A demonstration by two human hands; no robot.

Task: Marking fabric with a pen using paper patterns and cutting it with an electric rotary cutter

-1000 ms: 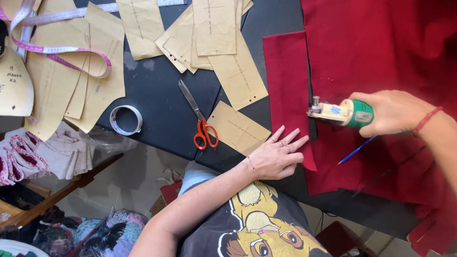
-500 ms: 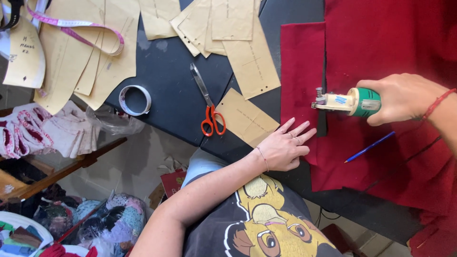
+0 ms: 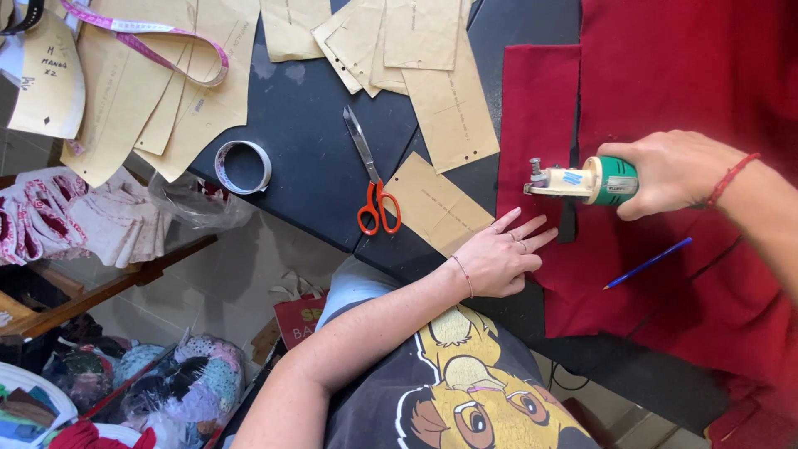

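Here, left to right:
Scissors (image 3: 371,179): orange-handled, centre of the frame, on the dark table (image 3: 307,166).
Your left hand (image 3: 499,258): fingers spread flat, pressing the red fabric (image 3: 665,75).
Your right hand (image 3: 673,170): clamped on the electric cutter (image 3: 582,180), centre right.

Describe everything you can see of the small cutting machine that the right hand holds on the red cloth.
The cutting machine is a small handheld electric tool. It has a cream body with a bit of blue on top, a green rear grip and a small metal knob at its front end. It lies nearly level, front pointing left, over the red cloth at the lower end of a dark slit in it. The right hand wraps the green grip. The left hand lies flat on the cloth just below, not touching the machine. Its blade is hidden.
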